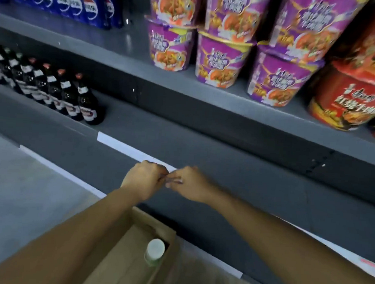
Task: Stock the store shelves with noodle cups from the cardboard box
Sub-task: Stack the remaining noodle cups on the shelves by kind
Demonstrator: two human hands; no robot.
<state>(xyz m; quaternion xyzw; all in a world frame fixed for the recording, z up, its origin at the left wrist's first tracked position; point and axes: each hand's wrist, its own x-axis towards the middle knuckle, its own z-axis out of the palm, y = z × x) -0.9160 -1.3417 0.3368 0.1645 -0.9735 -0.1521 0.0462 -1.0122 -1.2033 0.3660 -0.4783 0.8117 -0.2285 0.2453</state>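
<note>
1. Looking down from the head view, the left grip (pixel 145 178) and right grip (pixel 191 184) met fingertip to fingertip in front of the lower shelf (pixel 182 131), both with fingers curled.
2. Blur hid the spot where they touched, so it could not be told whether either grip pinched anything.
3. Both grips hung over the near end of a white strip (pixel 126 148) on that shelf's front edge.
4. The box (pixel 121 267) sat open at the bottom of the frame, under the left forearm, with a white-capped bottle (pixel 155 251) upright in its far corner.
5. Purple cups (pixel 220 63) stood stacked two high on the upper shelf (pixel 126 44), in three columns side by side.
6. Red cups (pixel 347 97) stood just right of them, also stacked.
7. Blue Pepsi drinks (pixel 87 8) lined the upper shelf's left.
8. Dark bottles (pixel 85 103) stood in a row on the lower shelf's left, well apart from the grips.
</note>
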